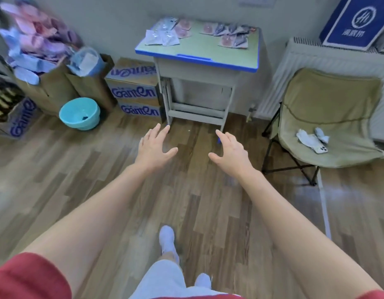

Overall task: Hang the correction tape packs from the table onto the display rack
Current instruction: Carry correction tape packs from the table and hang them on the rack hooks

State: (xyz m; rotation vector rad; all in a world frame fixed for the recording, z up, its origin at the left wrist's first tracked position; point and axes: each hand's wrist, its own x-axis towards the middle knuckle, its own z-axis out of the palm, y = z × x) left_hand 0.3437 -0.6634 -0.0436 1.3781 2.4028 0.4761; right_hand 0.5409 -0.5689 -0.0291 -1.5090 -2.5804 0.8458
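Packs lie scattered on the surface, upper centre of the frame. Your left hand and right hand hover mid-frame above the floor, fingers spread, holding nothing.

Small desk, green top with blue edging: correction tape packs scattered along its far edge, apparently overlapping.

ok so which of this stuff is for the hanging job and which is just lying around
For the job: correction tape packs, table, blurred packs far left (likely the rack), left hand, right hand.
Lying about: teal basin, stacked boxes, folding chair, phone.
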